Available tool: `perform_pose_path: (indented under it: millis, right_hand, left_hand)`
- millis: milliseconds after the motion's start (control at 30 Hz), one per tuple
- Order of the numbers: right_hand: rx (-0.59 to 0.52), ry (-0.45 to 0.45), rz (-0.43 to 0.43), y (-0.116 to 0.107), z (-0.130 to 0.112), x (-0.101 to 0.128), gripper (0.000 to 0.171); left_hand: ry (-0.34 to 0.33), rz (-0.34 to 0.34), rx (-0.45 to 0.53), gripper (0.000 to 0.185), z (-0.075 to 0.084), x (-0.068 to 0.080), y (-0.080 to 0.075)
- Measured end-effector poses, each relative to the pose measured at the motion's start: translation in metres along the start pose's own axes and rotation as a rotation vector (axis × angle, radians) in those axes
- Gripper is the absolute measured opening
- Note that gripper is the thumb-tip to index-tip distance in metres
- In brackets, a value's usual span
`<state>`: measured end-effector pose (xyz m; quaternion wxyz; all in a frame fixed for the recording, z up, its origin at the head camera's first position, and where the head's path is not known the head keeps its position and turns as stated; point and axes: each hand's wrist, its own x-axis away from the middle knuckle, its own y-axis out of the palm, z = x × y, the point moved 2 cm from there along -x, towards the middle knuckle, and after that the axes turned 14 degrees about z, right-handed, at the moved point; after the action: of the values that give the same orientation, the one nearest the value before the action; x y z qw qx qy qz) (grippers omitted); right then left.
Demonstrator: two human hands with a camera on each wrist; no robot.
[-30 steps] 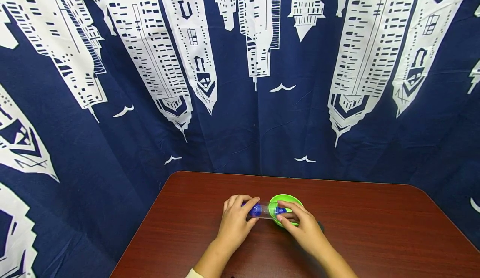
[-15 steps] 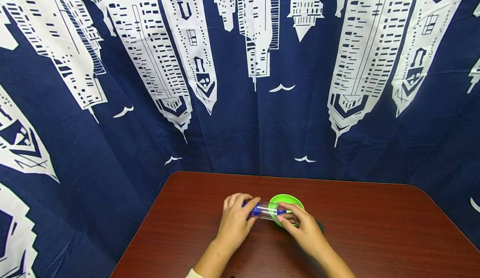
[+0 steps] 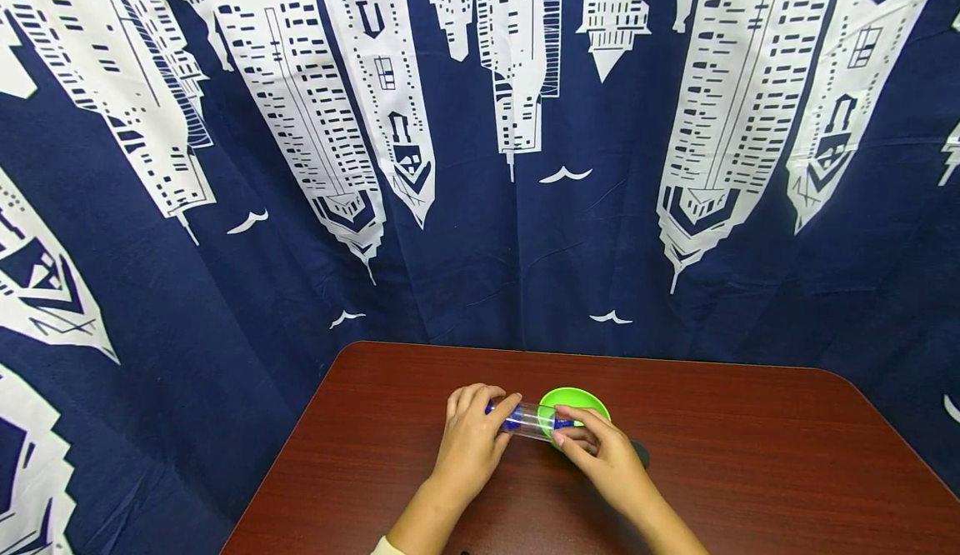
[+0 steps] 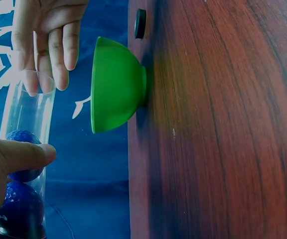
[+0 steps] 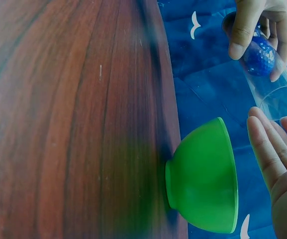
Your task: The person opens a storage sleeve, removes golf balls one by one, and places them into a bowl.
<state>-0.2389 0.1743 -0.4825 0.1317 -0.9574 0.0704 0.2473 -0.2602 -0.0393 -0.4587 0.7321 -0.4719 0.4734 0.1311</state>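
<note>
Wood-grain table [image 3: 750, 455], skyline curtain [image 3: 225, 247] behind | I see left hand [image 3: 471, 447] curled round clear tube [image 3: 534, 420], blue balls [image 4: 20, 209] inside by its fingers | tube's open end over green bowl [image 3: 577, 401] | right hand [image 3: 603, 455] fingertips pinching that end.

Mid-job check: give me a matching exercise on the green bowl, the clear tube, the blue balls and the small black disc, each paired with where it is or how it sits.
Things:
1. green bowl
2. clear tube
3. blue balls
4. black disc

Places or states:
A. inside the tube, at the left hand's end
B. lying flat on the table, beyond the bowl on the right-hand side
C. standing upright on the table, under the tube's open end
D. held off the table by the left hand and the right hand

Pairs: 1-C, 2-D, 3-A, 4-B
</note>
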Motion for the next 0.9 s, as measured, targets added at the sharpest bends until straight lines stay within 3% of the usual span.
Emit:
perform_pose_path:
  millis: [367,567,900]
  right_hand:
    - [-0.041,-0.002,0.006,0.0019,-0.0003,0.0002,0.041]
    - [-0.04,0.012,0.012,0.0019,-0.001,0.0008,0.039]
    - [0.018,0.125,0.033,0.0017,-0.0028,0.0023,0.041]
  left_hand:
    - [0.05,0.036,-0.024,0.059,-0.0014,0.0001,0.0013]
    - [0.039,0.035,-0.012,0.057,-0.0011,-0.0007,0.0007]
    - [0.032,0.057,0.011,0.054,-0.0007,0.0004,0.0017]
